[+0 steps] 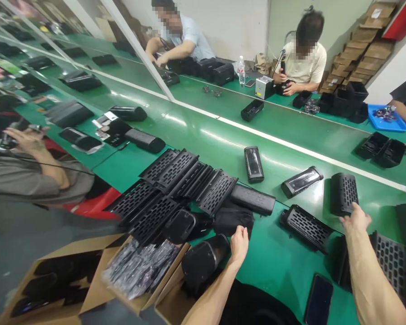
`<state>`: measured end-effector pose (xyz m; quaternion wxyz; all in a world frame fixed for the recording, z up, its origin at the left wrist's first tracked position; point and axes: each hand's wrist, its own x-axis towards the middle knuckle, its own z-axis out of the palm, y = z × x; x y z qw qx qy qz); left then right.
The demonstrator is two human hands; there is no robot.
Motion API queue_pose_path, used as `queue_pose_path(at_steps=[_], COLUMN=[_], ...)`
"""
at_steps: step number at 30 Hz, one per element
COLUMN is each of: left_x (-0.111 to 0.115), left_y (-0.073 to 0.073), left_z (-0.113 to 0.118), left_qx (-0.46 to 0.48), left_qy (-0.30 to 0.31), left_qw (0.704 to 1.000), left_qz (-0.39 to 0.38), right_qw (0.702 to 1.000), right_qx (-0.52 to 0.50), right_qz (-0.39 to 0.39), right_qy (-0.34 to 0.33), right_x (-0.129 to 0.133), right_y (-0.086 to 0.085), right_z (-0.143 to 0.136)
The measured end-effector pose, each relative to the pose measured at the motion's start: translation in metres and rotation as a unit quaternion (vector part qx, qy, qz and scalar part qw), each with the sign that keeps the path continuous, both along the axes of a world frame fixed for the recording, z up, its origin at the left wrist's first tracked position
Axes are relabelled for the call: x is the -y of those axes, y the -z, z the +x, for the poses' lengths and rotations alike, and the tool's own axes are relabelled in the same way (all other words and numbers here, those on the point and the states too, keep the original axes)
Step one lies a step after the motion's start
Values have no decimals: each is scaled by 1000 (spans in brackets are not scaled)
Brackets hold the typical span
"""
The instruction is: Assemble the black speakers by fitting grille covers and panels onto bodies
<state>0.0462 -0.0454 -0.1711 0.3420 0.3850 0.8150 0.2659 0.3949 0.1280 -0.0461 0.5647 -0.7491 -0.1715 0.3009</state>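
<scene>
My left hand [239, 246] is closed at the near edge of a limp black cloth piece [232, 220], seemingly pinching it. My right hand [357, 221] reaches forward, its fingertips on the near end of a black slotted housing [344, 194] at the belt's edge; part of the grip is hidden. Left of that hand, a slotted black grille panel [307, 225] lies on the green table. Just beyond the cloth is a black mesh-covered casing [253, 198]. A rounded black speaker-like body [205, 259] sits below my left hand.
Stacked grille panels [155, 212] lie to the left. Cartons at lower left include one with plastic-wrapped parts [142, 266]. A phone [319, 298] rests near me. Two finished-looking casings [253, 163] lie on the green belt [216, 140]. Co-workers sit across and at left.
</scene>
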Motion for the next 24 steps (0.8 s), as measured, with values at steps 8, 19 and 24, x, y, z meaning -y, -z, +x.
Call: queue_pose_path(at_steps=[8, 19, 24], left_x=[17, 0, -39], left_y=[-32, -71, -70], left_z=[5, 41, 67], left_qx=[47, 162, 147], left_qy=[69, 151, 161], left_qw=[994, 953, 956], left_qz=[75, 206, 198], right_qw=[907, 931, 964], right_qx=[-20, 87, 148], right_qz=[-13, -16, -82], right_qy=[-420, -355, -207], right_x=[146, 143, 131], right_y=[6, 23, 41], right_z=[-158, -129, -52])
